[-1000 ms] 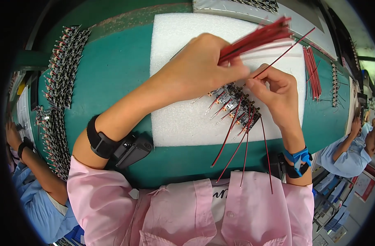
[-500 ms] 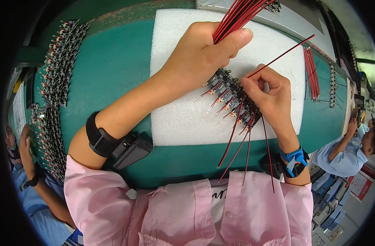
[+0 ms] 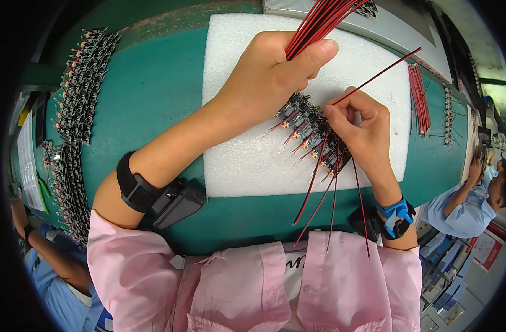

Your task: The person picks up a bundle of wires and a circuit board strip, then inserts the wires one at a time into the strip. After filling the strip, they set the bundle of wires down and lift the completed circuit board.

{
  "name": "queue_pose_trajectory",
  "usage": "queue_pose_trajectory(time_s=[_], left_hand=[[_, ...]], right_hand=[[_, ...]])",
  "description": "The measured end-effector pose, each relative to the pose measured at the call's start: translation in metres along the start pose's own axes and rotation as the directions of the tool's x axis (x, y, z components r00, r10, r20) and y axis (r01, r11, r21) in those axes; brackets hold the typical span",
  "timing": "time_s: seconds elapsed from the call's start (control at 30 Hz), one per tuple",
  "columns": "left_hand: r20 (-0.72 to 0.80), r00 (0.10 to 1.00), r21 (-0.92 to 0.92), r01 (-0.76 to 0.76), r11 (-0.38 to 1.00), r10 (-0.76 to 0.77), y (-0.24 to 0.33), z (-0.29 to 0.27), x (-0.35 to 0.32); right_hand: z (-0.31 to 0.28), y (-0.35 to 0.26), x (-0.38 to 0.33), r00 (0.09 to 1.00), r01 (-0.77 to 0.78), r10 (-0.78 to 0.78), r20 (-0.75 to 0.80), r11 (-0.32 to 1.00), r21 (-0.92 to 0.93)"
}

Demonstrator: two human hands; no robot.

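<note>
At frame centre, your right hand [image 3: 362, 124] pinches one red wire [image 3: 374, 76] over the small boards [image 3: 314, 133]; your left hand [image 3: 272, 72] grips the wire bundle [image 3: 319, 22] closed. Next needs a steady, exact push.

A green surface [image 3: 153, 99] carries a white foam pad [image 3: 242, 149] at centre, rows of small dark components [image 3: 78, 83] along its left edge, and a bundle of red wires [image 3: 420, 99] at right.

foam pad [image 3: 247, 149]: white, matt, fine-grained | wires [image 3: 319, 22]: glossy red plastic | table [image 3: 153, 99]: smooth green
</note>
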State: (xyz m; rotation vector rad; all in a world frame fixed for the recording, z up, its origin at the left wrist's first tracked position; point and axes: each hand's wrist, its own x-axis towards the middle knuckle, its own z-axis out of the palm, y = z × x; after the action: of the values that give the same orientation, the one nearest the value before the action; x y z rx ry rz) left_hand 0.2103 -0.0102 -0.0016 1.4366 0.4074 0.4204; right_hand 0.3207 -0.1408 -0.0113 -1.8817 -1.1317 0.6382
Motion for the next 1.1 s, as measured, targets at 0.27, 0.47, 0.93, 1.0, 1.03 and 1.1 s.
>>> queue_pose_trajectory(time_s=[0.27,0.47,0.93,1.0,1.03,1.1], left_hand=[[-0.014,1.000,-0.005,0.006,1.000,-0.006,0.000,0.001,0.000],[-0.055,0.988,-0.097,0.136,0.986,-0.141,0.004,-0.002,0.001],[-0.088,0.980,-0.532,0.104,0.840,-0.177,0.006,0.020,0.008],[-0.004,0.997,-0.503,0.070,0.861,-0.083,0.006,0.022,0.008],[-0.001,0.997,-0.500,0.068,0.864,-0.079,0.006,0.022,0.008],[0.023,0.998,-0.490,0.060,0.869,-0.056,0.008,0.024,0.008]], right_hand=[[0.003,0.001,-0.001,0.995,0.092,-0.094,-0.015,0.990,-0.104],[0.000,-0.006,-0.001,0.931,0.362,-0.357,0.075,0.877,-0.317],[-0.008,-0.029,0.008,0.962,0.268,-0.251,0.106,0.942,-0.202],[-0.003,-0.030,0.018,0.990,0.138,-0.142,0.018,0.983,0.122],[-0.005,-0.032,0.019,0.989,0.142,-0.145,0.012,0.982,0.122],[-0.011,-0.036,0.019,0.998,0.006,-0.020,0.068,0.981,0.196]])
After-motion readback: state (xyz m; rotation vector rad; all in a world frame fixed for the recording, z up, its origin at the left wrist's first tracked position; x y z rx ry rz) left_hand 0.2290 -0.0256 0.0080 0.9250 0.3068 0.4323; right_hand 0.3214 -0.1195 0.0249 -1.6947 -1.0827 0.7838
